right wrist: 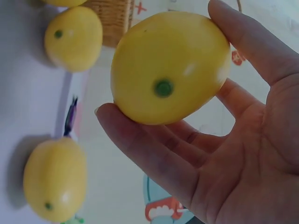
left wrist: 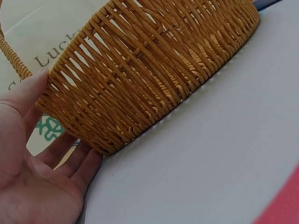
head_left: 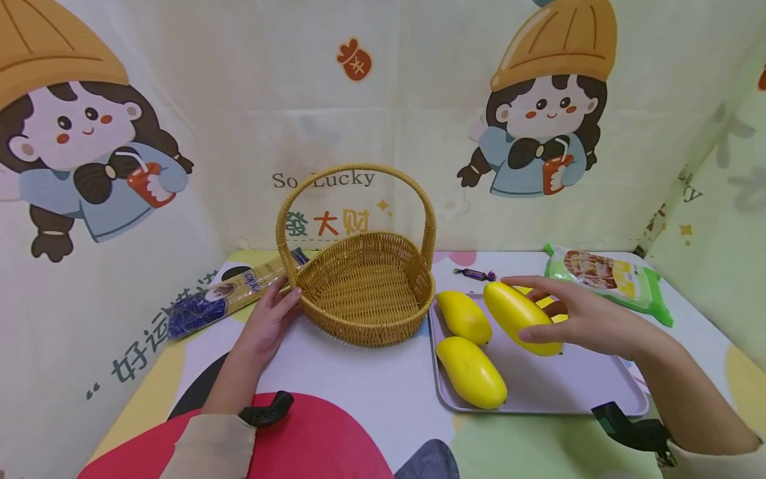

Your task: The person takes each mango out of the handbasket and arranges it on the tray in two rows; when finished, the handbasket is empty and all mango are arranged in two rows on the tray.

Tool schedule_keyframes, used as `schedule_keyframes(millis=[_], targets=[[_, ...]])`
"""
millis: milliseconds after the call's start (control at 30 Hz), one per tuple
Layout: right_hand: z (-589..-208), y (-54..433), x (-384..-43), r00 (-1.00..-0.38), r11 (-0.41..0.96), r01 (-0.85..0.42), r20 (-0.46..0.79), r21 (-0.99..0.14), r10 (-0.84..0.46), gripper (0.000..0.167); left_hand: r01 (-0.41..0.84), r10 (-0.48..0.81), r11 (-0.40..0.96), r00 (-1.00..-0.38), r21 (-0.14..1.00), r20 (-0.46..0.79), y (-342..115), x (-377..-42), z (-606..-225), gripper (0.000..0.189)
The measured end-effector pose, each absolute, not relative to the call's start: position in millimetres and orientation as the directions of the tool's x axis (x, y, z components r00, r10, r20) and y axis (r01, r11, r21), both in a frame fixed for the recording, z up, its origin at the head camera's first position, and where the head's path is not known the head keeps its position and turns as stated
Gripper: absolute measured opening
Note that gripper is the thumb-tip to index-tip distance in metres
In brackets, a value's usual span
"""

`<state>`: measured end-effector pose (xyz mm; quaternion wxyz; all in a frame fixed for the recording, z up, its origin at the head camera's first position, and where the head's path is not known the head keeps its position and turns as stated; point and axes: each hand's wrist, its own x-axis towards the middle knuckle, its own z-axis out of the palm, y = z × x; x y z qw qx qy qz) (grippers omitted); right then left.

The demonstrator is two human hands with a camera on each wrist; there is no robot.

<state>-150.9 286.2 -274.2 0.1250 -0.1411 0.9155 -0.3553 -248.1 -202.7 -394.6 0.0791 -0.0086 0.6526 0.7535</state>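
In the head view my right hand (head_left: 574, 316) holds a yellow mango (head_left: 517, 316) over the lilac tray (head_left: 538, 402). Thumb and fingers grip its sides, and its green stem end faces the camera in the right wrist view. Two more mangoes (head_left: 463, 318) lie at the tray's left side. Another mango (right wrist: 55, 179), largely hidden behind the hand in the head view, lies farther back. My left hand (head_left: 272, 322) grips the left end of a wicker basket (head_left: 365, 326), thumb at the rim and fingers around the outer wall. The basket stands upright with its handle raised.
Left of the basket lies a long clear-and-blue packet (head_left: 221, 296). A small purple wrapped candy (head_left: 475, 274) sits behind the tray. At the back right is a green-edged food bag (head_left: 610, 276). A printed cloth wall (head_left: 413, 133) rises behind the table.
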Motion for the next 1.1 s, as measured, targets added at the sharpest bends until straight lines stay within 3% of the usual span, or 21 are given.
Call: schedule_keyframes(millis=[767,1100], targets=[[-313.3,322.5,-125.5,-0.962,0.858,-0.167,-0.109,-0.486,-0.249,0.079,-0.143,0.105,-0.154,-0.986,0.978,-0.127,-203.8,-248.6,-394.9,0.07],[-320.4,323.2,-124.3,-0.964,0.885,-0.102,-0.174,-0.454,-0.2,0.08,-0.137,0.101,-0.159,-0.987,0.978,-0.122,-201.6,-247.1,-393.7,0.069]])
